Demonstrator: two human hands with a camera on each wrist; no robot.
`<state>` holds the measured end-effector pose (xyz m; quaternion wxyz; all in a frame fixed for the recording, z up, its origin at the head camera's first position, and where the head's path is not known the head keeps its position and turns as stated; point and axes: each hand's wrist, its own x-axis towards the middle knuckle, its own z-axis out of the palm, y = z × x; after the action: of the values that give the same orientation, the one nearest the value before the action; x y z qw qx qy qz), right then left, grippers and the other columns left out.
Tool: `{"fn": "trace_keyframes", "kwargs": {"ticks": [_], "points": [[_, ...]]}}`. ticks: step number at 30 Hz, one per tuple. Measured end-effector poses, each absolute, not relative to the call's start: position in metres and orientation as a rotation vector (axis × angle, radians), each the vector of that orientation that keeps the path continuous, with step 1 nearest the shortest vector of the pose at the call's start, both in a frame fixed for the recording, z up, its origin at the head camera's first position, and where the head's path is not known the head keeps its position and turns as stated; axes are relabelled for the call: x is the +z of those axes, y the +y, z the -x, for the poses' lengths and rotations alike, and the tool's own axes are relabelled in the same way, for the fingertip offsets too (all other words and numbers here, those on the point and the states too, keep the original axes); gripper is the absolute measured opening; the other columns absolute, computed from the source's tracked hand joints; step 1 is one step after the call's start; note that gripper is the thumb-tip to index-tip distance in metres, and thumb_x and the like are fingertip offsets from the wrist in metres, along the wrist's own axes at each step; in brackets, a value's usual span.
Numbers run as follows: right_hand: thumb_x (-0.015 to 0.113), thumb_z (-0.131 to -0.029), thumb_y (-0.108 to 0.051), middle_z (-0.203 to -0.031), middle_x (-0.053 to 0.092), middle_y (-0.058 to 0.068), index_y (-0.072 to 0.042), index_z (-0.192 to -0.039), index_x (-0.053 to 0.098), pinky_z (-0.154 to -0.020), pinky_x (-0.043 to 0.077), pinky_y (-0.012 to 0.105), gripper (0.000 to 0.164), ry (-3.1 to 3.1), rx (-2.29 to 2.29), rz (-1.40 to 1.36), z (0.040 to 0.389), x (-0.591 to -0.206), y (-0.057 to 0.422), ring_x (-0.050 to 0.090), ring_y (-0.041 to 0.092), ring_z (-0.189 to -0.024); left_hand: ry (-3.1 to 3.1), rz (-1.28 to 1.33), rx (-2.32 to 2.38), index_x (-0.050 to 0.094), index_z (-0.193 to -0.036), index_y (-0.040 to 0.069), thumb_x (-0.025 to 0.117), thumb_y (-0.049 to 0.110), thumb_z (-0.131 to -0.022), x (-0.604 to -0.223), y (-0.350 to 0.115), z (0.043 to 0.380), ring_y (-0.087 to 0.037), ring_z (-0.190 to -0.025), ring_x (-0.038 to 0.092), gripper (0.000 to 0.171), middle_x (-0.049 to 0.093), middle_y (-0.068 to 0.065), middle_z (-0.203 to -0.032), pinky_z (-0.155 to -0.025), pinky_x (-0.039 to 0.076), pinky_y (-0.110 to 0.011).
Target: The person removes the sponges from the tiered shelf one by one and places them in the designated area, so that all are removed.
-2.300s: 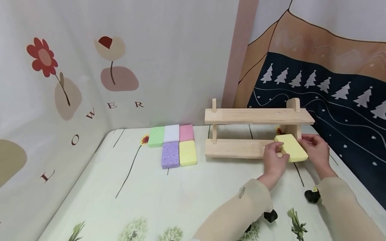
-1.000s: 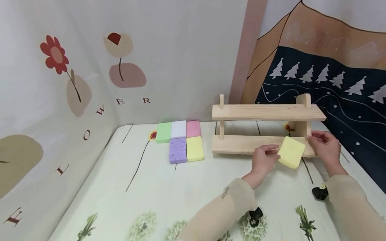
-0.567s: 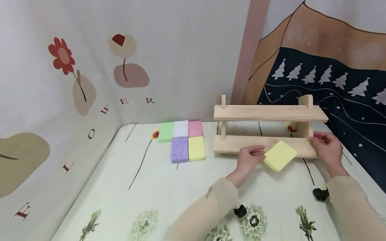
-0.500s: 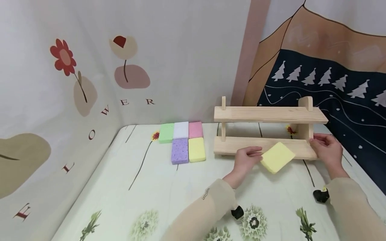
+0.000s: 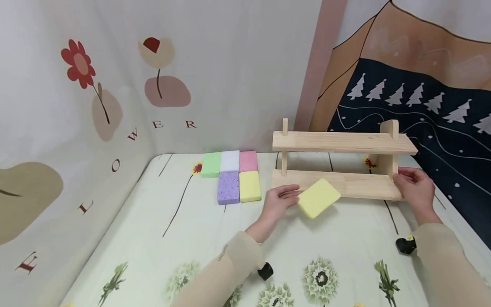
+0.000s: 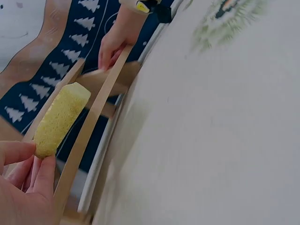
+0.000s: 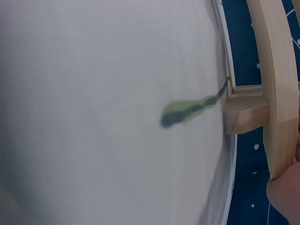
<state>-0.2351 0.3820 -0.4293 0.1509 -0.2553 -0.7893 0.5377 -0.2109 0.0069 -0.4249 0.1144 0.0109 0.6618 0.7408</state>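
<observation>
My left hand (image 5: 277, 204) pinches one end of a yellow sponge (image 5: 319, 198) between thumb and fingers. The sponge is tilted, in front of the lower board of a two-tier wooden shelf (image 5: 345, 143). Up close in the left wrist view, the sponge (image 6: 62, 121) has a porous, darker yellow side and overlaps the shelf boards. With curled fingers my right hand (image 5: 416, 192) holds the right end of the shelf, by its side panel. At the edge of the right wrist view, that hand (image 7: 287, 194) sits against the shelf's end; most of its fingers are hidden.
Left of the shelf, several sponges lie flat side by side: green (image 5: 211, 165), white (image 5: 229, 162), pink (image 5: 248, 161), purple (image 5: 228, 188) and another yellow sponge (image 5: 250, 186). A flower-printed cloth (image 5: 199, 238) covers the table. Printed curtains (image 5: 230, 76) hang behind the shelf.
My left hand has carried the yellow sponge leftward, away from the shelf's right end, turning it on the way. The right hand has stayed at that end.
</observation>
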Motion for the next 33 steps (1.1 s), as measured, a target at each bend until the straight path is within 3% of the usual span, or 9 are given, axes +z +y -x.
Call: {"fn": "trace_keyframes", "kwargs": {"ticks": [20, 27, 33], "points": [[0.068, -0.094, -0.029, -0.082, 0.053, -0.032, -0.041, -0.094, 0.059, -0.061, 0.043, -0.002, 0.015, -2.288, 1.561, 0.674, 0.235, -0.432, 0.388, 0.05, -0.013, -0.078, 2.083, 0.341, 2.358, 0.062, -0.13, -0.004, 0.066, 0.001, -0.092, -0.422, -0.155, 0.208, -0.003, -0.095, 0.069, 0.038, 0.062, -0.022, -0.136, -0.083, 0.058, -0.016], [0.067, -0.095, -0.028, -0.083, 0.051, -0.03, -0.04, -0.095, 0.058, -0.062, 0.043, -0.003, 0.015, -2.294, 1.566, 0.685, 0.236, -0.429, 0.384, 0.049, -0.012, -0.078, 2.113, 0.619, 2.33, 0.057, -0.138, 0.004, 0.063, 0.006, -0.096, -0.424, -0.207, 0.215, 0.002, -0.1, 0.065, 0.042, 0.057, -0.012, -0.143, -0.088, 0.056, -0.014], [0.068, -0.094, -0.025, -0.08, 0.053, -0.032, -0.04, -0.092, 0.059, -0.061, 0.042, -0.003, 0.018, -2.278, 1.561, 0.689, 0.235, -0.428, 0.384, 0.05, -0.014, -0.076, 2.084, 0.805, 2.36, 0.053, -0.143, 0.007, 0.06, 0.007, -0.098, -0.428, -0.236, 0.219, -0.005, -0.113, 0.062, 0.045, 0.052, -0.009, -0.146, -0.099, 0.053, -0.018]]}}
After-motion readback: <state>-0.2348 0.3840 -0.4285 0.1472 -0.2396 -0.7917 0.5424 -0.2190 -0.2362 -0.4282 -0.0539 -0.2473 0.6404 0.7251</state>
